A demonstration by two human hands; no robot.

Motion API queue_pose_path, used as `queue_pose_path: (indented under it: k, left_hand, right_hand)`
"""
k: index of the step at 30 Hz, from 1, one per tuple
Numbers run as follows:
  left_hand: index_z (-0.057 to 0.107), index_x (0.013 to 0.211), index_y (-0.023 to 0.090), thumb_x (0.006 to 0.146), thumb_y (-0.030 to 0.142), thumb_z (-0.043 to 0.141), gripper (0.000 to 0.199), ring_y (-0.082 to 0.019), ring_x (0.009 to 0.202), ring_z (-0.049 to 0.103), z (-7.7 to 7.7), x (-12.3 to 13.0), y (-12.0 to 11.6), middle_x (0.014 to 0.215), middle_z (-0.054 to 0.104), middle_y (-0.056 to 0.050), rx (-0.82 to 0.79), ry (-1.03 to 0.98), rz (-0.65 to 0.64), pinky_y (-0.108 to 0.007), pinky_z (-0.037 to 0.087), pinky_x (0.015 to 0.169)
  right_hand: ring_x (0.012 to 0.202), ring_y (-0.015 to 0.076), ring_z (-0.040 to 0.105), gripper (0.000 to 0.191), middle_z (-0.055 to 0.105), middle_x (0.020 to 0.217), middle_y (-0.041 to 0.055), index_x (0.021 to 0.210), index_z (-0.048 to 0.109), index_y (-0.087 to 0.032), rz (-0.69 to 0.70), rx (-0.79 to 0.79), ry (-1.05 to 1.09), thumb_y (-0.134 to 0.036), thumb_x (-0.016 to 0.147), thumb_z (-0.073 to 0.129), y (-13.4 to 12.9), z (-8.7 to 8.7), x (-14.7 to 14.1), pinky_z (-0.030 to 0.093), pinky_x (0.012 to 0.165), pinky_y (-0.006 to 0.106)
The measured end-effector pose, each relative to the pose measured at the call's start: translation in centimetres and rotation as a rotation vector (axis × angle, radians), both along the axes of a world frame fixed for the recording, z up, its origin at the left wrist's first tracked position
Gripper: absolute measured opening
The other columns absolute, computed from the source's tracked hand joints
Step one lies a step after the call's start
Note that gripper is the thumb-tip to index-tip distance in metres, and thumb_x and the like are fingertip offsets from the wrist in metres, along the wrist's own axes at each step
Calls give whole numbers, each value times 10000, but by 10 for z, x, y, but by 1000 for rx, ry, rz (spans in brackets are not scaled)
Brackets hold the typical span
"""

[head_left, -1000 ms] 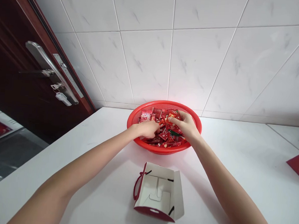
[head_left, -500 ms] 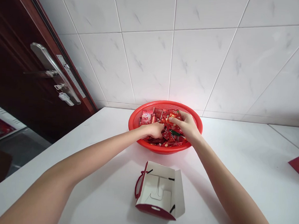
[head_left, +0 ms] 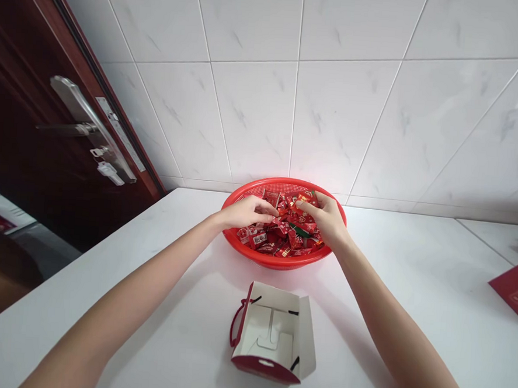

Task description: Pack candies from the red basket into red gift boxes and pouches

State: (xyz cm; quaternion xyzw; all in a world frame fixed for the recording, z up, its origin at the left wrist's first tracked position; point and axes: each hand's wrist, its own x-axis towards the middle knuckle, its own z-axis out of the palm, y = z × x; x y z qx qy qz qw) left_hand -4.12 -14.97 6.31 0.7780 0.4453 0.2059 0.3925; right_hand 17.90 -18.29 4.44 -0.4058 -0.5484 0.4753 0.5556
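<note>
A red plastic basket (head_left: 276, 264) with a perforated wall stands against the tiles, filled with red-wrapped candies (head_left: 277, 245). My left hand (head_left: 249, 212) is over the left part of the pile, fingers stretched out and slightly apart, with nothing plainly held. At the right side of the basket, my right hand (head_left: 328, 217) pinches a red and gold candy packet (head_left: 303, 201) between thumb and fingers. Nearer to me, an open box (head_left: 272, 335), white inside and dark red outside, rests on the white surface. It has a red cord handle on its left and a raised flap on its right.
Part of another red box (head_left: 516, 290) lies at the right edge of the white countertop (head_left: 167, 329). A tiled wall (head_left: 246, 117) rises behind the basket. To the left is a dark red door (head_left: 24, 74) with a metal handle and hanging keys (head_left: 110, 173).
My left hand has lifted out of the candies and shifted left, its fingers now stretched out. My right hand stays at the basket's right side with the packet.
</note>
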Motion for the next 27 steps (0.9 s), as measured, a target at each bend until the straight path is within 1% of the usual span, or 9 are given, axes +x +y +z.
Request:
queue_pose_path:
  k: [2, 5, 7, 10, 14, 17, 19, 22, 27]
  left_hand:
    - [783, 886, 168, 741, 440, 771, 309, -194, 807, 676, 4, -8, -6, 914, 778, -68, 4, -132, 45, -322, 550, 794]
    - [724, 694, 160, 721, 554, 794, 401, -159, 709, 640, 5, -10, -16, 794, 748, -67, -24, -277, 137, -309, 553, 737]
    - [688, 665, 157, 719, 594, 795, 453, -125, 619, 599, 5, -5, -22, 701, 710, -48, -65, -368, 197, -280, 544, 674]
    - [659, 700, 156, 755, 566, 791, 434, -102, 563, 573, 4, 7, -31, 660, 697, -33, -72, -468, 278, -237, 511, 593]
    - [609, 720, 165, 916, 430, 675, 336, -96, 498, 557, 3, 26, -40, 601, 686, -18, -11, -499, 361, -211, 455, 507]
    - [588, 734, 172, 992, 326, 577, 301, -101, 496, 584, 2, 37, -44, 607, 701, -18, 19, -479, 411, -211, 480, 527]
    - [587, 748, 176, 1006, 320, 558, 297, -116, 543, 636, 1, 41, -44, 641, 722, -26, 33, -449, 437, -212, 507, 556]
    - [589, 788, 184, 1015, 362, 547, 291, -148, 623, 702, 0, 45, -42, 706, 753, -38, 30, -425, 475, -228, 546, 587]
    - [563, 799, 189, 1023, 328, 515, 268, -169, 714, 742, 0, 50, -42, 759, 775, -47, 23, -478, 511, -250, 585, 672]
  right_hand:
    - [749, 230, 678, 250, 728, 784, 29, 795, 667, -219, -7, -15, 31, -404, 694, 802, 0, 1, 2, 547, 722, 387]
    - [779, 240, 691, 260, 741, 814, 37, 823, 683, -222, 4, -23, 32, -410, 694, 808, -1, 3, 2, 557, 745, 396]
    - [777, 234, 685, 264, 745, 828, 36, 831, 686, -223, 23, -21, 7, -419, 700, 805, -3, 3, 0, 553, 731, 385]
    - [795, 227, 679, 264, 737, 836, 27, 846, 680, -222, 68, -16, -3, -425, 723, 795, -8, 5, -4, 541, 743, 371]
    - [748, 202, 649, 259, 710, 805, 13, 829, 654, -225, 94, -4, 3, -436, 751, 781, -14, 8, -9, 522, 726, 352]
    - [759, 212, 651, 270, 715, 819, 21, 840, 655, -234, 98, -4, 2, -467, 762, 766, -17, 10, -10, 528, 727, 358]
    - [779, 224, 658, 293, 720, 824, 26, 856, 661, -234, 92, -1, -2, -490, 760, 766, -17, 10, -10, 535, 732, 365]
    - [791, 227, 661, 318, 728, 840, 31, 859, 662, -227, 96, 16, -16, -504, 753, 779, -17, 11, -10, 537, 733, 366]
    - [826, 224, 664, 298, 731, 875, 34, 849, 670, -223, 141, 54, -46, -480, 757, 788, -18, 12, -11, 540, 777, 370]
